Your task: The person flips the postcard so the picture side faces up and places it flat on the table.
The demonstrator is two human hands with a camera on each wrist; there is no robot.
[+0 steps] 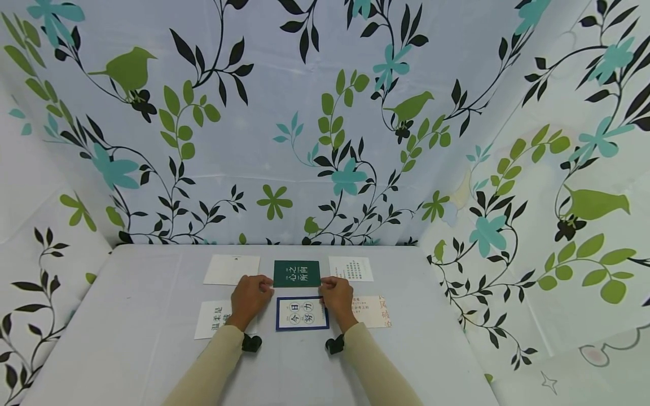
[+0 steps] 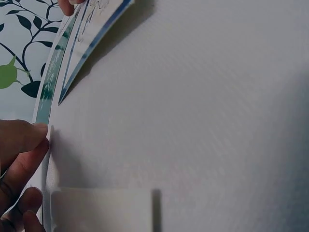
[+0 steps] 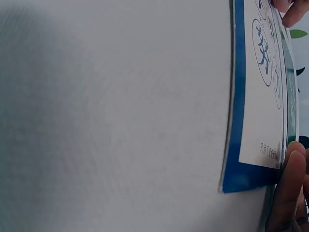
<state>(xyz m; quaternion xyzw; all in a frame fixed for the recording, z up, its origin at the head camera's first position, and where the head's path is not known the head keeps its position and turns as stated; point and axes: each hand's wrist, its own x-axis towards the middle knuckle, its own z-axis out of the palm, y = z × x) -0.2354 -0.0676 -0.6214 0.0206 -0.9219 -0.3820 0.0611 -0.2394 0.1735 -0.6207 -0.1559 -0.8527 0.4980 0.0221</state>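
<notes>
A green card [image 1: 297,274] with white characters lies in the back row of the table, between both hands. My left hand [image 1: 250,299] pinches its left edge with thumb and fingertips, seen also in the left wrist view, where the green card [image 2: 48,92] appears edge-on. At the opposite edge, my right hand [image 1: 339,299] pinches the card's right side. Just in front of it lies a white card with a blue border [image 1: 302,328]; in the right wrist view that blue-bordered card [image 3: 263,111] sits beside the right fingers [image 3: 289,188].
Behind the left hand lies a plain cream card [image 1: 231,269], and in front of it a white card with black characters [image 1: 208,320]. On the right are a white text card [image 1: 358,269] and a card with orange print [image 1: 373,311]. A patterned cloth [image 1: 264,141] hangs behind the table.
</notes>
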